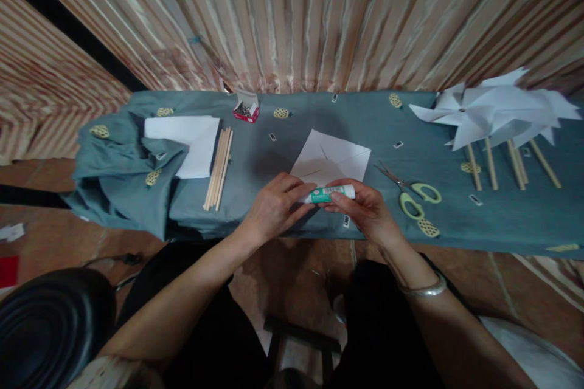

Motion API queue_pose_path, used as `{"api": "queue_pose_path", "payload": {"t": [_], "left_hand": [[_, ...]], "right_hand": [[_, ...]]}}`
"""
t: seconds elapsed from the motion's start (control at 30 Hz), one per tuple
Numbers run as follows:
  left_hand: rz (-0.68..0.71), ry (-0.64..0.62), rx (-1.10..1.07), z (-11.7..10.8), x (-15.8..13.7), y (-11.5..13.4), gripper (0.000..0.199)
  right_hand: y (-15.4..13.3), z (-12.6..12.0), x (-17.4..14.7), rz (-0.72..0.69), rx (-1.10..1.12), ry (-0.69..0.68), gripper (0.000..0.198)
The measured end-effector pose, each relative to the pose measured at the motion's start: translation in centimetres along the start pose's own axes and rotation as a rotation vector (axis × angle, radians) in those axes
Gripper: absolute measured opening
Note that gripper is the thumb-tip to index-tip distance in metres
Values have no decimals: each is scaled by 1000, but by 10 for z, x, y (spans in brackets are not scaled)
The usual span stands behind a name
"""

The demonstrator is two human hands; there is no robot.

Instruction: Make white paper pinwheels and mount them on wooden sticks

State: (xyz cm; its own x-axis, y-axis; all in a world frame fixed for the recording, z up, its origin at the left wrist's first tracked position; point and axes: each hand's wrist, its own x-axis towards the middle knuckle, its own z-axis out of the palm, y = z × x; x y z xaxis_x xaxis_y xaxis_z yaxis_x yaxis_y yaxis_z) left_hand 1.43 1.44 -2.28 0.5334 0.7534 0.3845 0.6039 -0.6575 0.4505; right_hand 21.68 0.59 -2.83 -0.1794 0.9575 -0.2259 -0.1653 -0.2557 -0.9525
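Between my two hands is a glue stick [327, 194] with a green and white label, lying level above the table's near edge. My left hand [278, 203] pinches its left end, where the tip is covered by fingers. The fingers of my right hand [362, 209] are wrapped round its right part. Just beyond my hands lies a square of white paper [340, 161] with slits running in from its corners. To the right of the paper rests a pair of scissors [408, 191] with light green handles, blades apart.
Several wooden sticks [219, 167] lie at left beside a stack of white paper [201, 140]. Behind them stands an open red box of small metal pins [246, 110]. Several white paper pinwheels [502, 112] on sticks lie at right. A teal cloth [292, 219] covers the table; a pleated curtain [296, 24] hangs behind.
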Motion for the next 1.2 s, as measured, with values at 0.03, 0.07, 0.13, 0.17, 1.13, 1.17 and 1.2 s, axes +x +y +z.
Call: {"api": "queue_pose_path", "payload": {"t": [0.03, 0.07, 0.13, 0.17, 1.13, 1.17, 1.2], "left_hand": [[-1, -5, -5, -1, 0, -1, 30], [-14, -5, -15, -3, -1, -3, 30], [-86, 19, -34, -11, -2, -11, 29], [-146, 39, -44, -15, -4, -17, 30], [196, -119, 379, 37, 28, 10, 17], [200, -121, 378, 38, 28, 10, 17], [200, -122, 377, 39, 28, 10, 16]], "right_hand": [[0, 0, -1, -21, -36, -3, 34], [-1, -2, -1, -49, -79, -2, 35], [-4, -9, -3, -122, -191, 42, 35], [-4, -14, -4, -167, -274, 85, 35], [8, -57, -9, -543, -1175, 23, 39], [7, -57, -10, -540, -1154, 28, 38], [7, -56, -11, -540, -1133, 33, 38]]}}
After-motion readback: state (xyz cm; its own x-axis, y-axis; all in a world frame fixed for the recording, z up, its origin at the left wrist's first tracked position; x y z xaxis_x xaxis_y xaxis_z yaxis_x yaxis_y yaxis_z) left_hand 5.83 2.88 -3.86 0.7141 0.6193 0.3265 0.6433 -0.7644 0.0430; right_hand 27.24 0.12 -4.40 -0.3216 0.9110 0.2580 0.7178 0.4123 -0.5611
